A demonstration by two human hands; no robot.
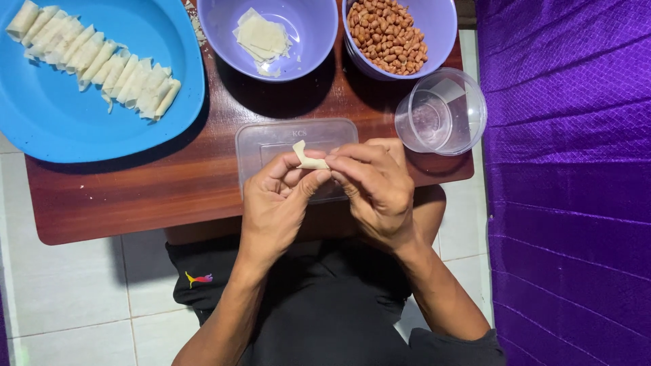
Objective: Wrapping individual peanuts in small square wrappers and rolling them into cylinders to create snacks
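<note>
Both hands, left hand (274,203) and right hand (376,190), pinch a small pale rolled dough wrapper (308,159) between pressed fingertips, above a clear plastic lid (271,139).

Both hands, left (274,203) and right (376,193), pinch one small pale wrapper roll (308,159) over a clear plastic lid (264,146) on the wooden table (169,190). Blue plate (54,122) holds a row of finished rolls (95,57). Purple bowls behind: wrapper squares (263,37), peanuts (385,32). Clear cup (442,112) at right.
</note>
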